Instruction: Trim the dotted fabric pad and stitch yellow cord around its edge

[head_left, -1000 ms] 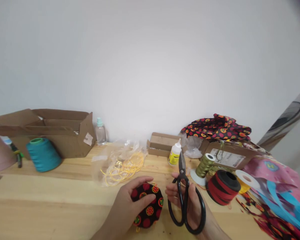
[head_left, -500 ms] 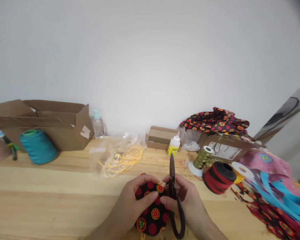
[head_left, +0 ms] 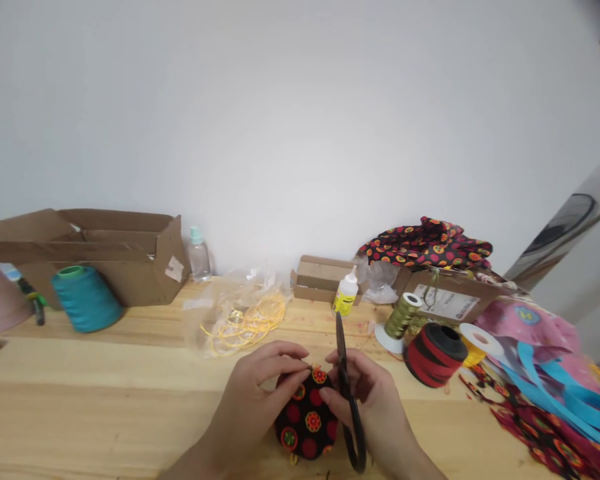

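Note:
My left hand (head_left: 255, 400) is closed on a round black fabric pouch (head_left: 307, 419) printed with red and orange flowers, fingertips pinching its top edge. My right hand (head_left: 375, 407) grips black scissors (head_left: 347, 393) edge-on, blades pointing up and away, while its fingers also touch the pouch's right side. Both hands meet over the wooden table (head_left: 105, 393) near its front edge. A bit of yellow cord shows at the pouch's top and bottom.
Behind lie yellow cord in a clear bag (head_left: 245, 320), a glue bottle (head_left: 346, 293), gold (head_left: 403, 317), red (head_left: 433, 353) and yellow spools. Patterned cloth (head_left: 427, 243) tops a cardboard box at right. A teal thread cone (head_left: 85, 299) and an open carton (head_left: 110, 257) stand at left.
My right hand swung the scissors from flat and apart to edge-on against the pouch. Both hands closed together on the pouch, which now stands more upright.

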The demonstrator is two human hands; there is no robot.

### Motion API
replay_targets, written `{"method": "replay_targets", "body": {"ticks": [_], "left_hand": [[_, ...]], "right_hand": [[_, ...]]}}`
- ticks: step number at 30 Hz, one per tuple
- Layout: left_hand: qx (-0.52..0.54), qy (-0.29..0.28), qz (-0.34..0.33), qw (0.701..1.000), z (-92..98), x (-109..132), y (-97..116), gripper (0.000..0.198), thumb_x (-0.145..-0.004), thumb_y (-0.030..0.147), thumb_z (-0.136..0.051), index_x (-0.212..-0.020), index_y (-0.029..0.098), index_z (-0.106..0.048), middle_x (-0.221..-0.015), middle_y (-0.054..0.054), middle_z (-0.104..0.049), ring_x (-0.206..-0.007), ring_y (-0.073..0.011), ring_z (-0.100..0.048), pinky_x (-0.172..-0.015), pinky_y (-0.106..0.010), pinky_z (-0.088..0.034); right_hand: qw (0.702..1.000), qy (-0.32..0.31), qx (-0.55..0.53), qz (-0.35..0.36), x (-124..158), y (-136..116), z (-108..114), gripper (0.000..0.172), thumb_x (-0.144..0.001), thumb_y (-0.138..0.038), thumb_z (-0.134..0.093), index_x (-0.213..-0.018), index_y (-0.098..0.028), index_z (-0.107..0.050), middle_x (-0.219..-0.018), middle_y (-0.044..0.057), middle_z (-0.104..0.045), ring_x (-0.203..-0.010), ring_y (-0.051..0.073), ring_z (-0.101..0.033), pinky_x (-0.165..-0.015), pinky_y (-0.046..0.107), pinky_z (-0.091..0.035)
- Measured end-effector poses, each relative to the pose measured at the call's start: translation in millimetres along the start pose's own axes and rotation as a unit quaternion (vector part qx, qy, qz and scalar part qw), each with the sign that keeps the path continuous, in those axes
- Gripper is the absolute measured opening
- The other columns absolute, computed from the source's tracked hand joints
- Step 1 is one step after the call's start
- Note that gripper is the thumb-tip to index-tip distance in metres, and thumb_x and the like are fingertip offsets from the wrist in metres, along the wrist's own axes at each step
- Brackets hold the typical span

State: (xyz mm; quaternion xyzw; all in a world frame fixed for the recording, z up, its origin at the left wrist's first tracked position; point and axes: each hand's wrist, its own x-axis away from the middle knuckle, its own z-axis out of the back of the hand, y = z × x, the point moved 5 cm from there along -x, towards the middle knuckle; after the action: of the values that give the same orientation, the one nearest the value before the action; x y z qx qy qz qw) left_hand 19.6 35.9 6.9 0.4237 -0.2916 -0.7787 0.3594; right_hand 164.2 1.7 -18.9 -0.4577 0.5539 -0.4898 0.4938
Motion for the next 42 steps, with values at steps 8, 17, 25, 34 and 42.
{"method": "replay_targets", "body": {"ticks": [8, 17, 25, 34, 42], "left_hand": [[-0.121, -0.035, -0.167, 0.978, 5.6, 2, 18, 0.019, -0.073, 0.014, -0.052, -0.079, 0.025, -0.066, -0.098, -0.005, -0.062, -0.095, -0.0197, -0.052, -0.083, -0.033, -0.040], [0.017, -0.060, -0.028, 0.998, 3.5, -4, 1, 0.010, -0.069, 0.015, -0.056, -0.069, 0.022, -0.064, -0.099, -0.005, -0.060, -0.095, -0.0189, -0.053, -0.083, -0.029, -0.040], [0.287, -0.076, 0.202, 0.933, -18.4, 2, -21, 0.007, -0.063, 0.019, -0.064, -0.061, 0.016, -0.058, -0.057, 0.003, -0.061, -0.055, -0.0110, -0.054, -0.052, -0.020, -0.041], [0.318, -0.055, 0.229, 0.918, -21.6, 3, -27, 0.009, -0.059, 0.021, -0.068, -0.058, 0.015, -0.060, -0.055, 0.003, -0.063, -0.053, -0.0102, -0.054, -0.052, -0.020, -0.042], [0.284, -0.067, 0.211, 0.933, -15.0, 4, -24, 0.004, -0.061, 0.018, -0.064, -0.061, 0.016, -0.061, -0.059, 0.003, -0.061, -0.056, -0.0106, -0.054, -0.052, -0.019, -0.040]], "right_hand": [[0.998, 0.015, -0.053, -0.008, -2, 2, 3, 0.037, -0.052, -0.021, -0.074, -0.083, -0.018, -0.055, -0.061, -0.003, -0.055, -0.054, 0.010, -0.049, -0.049, 0.019, -0.038], [0.998, 0.005, -0.068, -0.014, -2, 5, 1, 0.037, -0.051, -0.020, -0.074, -0.084, -0.019, -0.056, -0.061, -0.003, -0.056, -0.055, 0.009, -0.050, -0.050, 0.018, -0.038], [0.997, 0.019, -0.076, -0.019, -3, 7, 4, 0.038, -0.052, -0.022, -0.075, -0.085, -0.018, -0.055, -0.063, -0.003, -0.054, -0.055, 0.010, -0.049, -0.050, 0.019, -0.038], [0.994, -0.020, -0.017, 0.109, -11, -8, 27, 0.054, -0.066, -0.056, -0.053, -0.106, -0.021, -0.047, -0.081, 0.005, -0.055, -0.077, 0.019, -0.050, -0.067, 0.028, -0.041], [0.881, -0.101, 0.381, 0.261, -10, -31, 32, 0.035, -0.069, -0.027, -0.059, -0.104, -0.022, -0.054, -0.075, 0.005, -0.050, -0.069, 0.018, -0.047, -0.058, 0.028, -0.039]]}}
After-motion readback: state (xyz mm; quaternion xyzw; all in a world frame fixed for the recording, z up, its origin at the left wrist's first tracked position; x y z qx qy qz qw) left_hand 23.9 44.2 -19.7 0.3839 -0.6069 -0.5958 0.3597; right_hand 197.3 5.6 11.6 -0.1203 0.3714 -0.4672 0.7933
